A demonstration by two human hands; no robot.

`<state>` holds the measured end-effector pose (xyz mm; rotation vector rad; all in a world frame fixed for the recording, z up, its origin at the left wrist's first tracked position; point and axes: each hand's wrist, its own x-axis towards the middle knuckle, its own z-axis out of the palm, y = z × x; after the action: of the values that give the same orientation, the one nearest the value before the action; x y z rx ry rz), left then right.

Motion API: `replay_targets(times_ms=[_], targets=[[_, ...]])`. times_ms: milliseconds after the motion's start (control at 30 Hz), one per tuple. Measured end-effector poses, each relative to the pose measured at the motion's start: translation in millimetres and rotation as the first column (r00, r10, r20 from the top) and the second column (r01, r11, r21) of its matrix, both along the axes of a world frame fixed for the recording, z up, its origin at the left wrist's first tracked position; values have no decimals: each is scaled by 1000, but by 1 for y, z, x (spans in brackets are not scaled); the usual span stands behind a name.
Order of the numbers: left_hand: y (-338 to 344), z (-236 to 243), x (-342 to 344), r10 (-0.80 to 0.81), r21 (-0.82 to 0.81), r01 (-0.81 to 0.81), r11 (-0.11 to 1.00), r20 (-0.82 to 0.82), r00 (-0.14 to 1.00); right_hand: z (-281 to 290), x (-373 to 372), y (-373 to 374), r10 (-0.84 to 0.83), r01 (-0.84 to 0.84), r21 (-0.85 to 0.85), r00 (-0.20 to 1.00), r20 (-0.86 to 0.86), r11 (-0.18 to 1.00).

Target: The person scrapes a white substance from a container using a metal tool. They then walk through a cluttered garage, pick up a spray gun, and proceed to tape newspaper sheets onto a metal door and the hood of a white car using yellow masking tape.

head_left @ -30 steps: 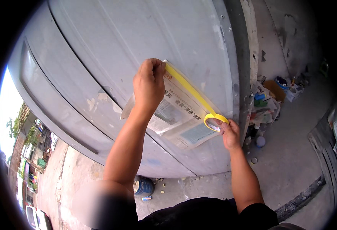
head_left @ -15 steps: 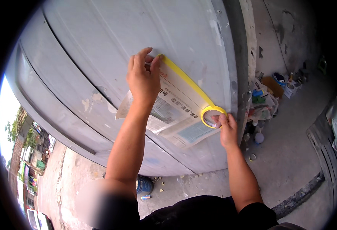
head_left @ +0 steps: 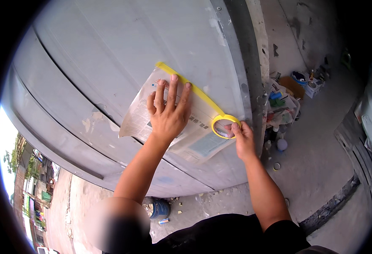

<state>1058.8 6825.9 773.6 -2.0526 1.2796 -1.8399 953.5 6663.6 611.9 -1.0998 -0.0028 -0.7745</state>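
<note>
Mid-frame, the left hand [head_left: 167, 122], fingers [head_left: 172, 92] spread and grasping nothing, seemingly steadies newspaper [head_left: 140, 108] beneath yellow tape [head_left: 205, 99]. Right of centre, the right hand [head_left: 246, 142] pinches the tape roll [head_left: 214, 125], apparently for tension.

On the newspaper [head_left: 213, 143] under my left hand [head_left: 167, 120] stood a dark headline [head_left: 199, 122] in Chinese characters, red print near the top and rows of small text; marks inside the tape roll [head_left: 214, 126] were perhaps lettering, too small to read.
</note>
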Motion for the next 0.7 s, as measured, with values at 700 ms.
replay_targets(times_ms=[700], targets=[[0, -6, -12, 152, 89, -145, 985, -82, 985, -62, -58, -43, -591, 23, -708, 570, -571, 706]])
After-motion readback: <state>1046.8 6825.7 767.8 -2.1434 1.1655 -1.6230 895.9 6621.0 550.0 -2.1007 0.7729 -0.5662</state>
